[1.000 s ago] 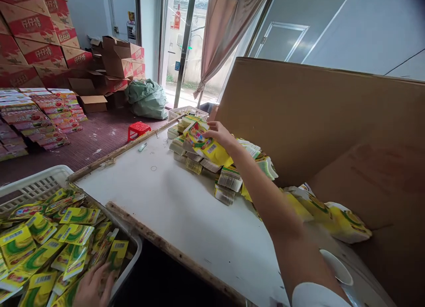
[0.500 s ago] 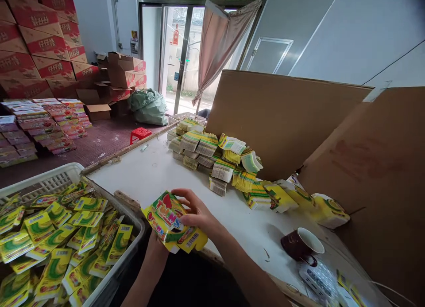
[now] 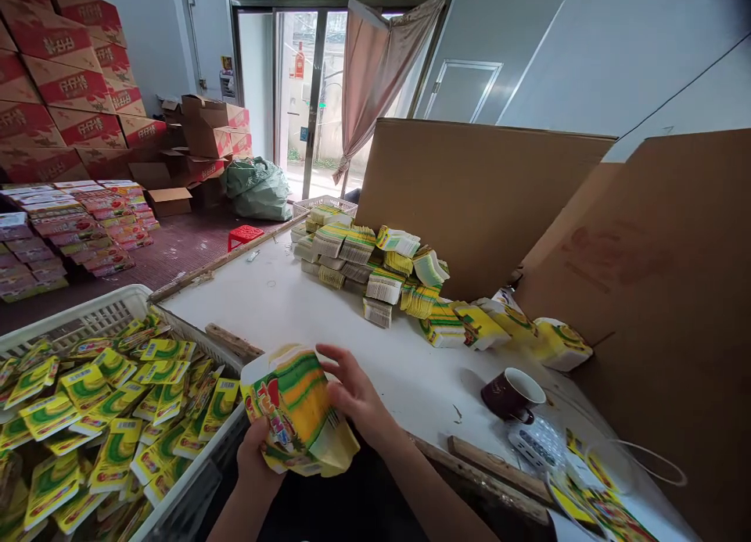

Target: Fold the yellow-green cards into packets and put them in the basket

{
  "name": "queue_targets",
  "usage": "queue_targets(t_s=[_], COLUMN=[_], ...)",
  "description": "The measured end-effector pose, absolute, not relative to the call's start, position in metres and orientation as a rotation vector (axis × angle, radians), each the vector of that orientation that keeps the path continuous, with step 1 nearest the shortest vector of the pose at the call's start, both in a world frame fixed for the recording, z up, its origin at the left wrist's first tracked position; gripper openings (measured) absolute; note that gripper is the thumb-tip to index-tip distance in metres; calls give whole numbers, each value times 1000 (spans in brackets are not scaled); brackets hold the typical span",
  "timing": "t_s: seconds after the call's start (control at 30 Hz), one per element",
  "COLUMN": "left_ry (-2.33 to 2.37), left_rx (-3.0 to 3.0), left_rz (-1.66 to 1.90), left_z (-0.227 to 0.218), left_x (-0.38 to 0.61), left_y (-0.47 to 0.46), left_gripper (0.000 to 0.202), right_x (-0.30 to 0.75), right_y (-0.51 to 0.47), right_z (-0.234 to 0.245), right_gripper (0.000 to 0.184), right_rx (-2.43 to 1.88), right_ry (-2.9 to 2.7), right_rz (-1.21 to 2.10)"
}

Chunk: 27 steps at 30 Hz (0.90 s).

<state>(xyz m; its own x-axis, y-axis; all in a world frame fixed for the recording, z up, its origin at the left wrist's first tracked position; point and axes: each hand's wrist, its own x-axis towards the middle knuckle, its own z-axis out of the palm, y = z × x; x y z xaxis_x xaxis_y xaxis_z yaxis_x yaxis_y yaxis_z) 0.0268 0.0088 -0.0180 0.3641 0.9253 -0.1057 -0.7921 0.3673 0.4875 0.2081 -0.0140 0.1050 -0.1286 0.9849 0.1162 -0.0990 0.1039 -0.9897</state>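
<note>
My left hand (image 3: 255,460) grips the lower left of a thick stack of flat yellow-and-green printed cartons (image 3: 302,405) marked "TWINS". The stack is tilted, with its striped side showing and loose flaps at the bottom right; part of it is smeared by motion. At the stack's right edge is my right hand (image 3: 361,401), fingers apart and thumb by the cartons. It is open, and whether the thumb touches them is unclear. Beyond, several similar carton stacks (image 3: 384,286) are piled on the white table (image 3: 275,292).
On the left, a white plastic crate (image 3: 132,296) holds many small yellow-green packs (image 3: 117,448). A dark mug (image 3: 512,393) and a bubble-wrapped item (image 3: 537,442) lie to the right. Cardboard panels (image 3: 469,206) wall the table's far side. A wood strip (image 3: 231,342) lies beside the crate.
The carton stack has turned, so its striped side now shows beside the printed front. My left hand has come into view at its lower left; my right thumb has moved from the front to the edge.
</note>
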Motion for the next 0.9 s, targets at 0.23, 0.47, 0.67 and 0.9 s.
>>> queue_targets(t_s=[0.23, 0.47, 0.67, 0.9], left_ry=[224, 250, 238, 222], left_rx=[442, 353, 351, 410], left_rz=[1084, 1010, 911, 861], left_z=[-7, -20, -19, -6], left_x=[16, 6, 3, 3], left_y=[-16, -24, -29, -34], left_gripper=[29, 32, 31, 36], right_x=[213, 215, 210, 207], right_y=[-28, -37, -36, -39], right_z=[79, 74, 71, 80], right_gripper=[42, 43, 41, 26], right_rx=[-1040, -1069, -1058, -1078], right_ry=[-1072, -1151, -1232, -1255], right_rz=[1518, 1508, 1409, 1473])
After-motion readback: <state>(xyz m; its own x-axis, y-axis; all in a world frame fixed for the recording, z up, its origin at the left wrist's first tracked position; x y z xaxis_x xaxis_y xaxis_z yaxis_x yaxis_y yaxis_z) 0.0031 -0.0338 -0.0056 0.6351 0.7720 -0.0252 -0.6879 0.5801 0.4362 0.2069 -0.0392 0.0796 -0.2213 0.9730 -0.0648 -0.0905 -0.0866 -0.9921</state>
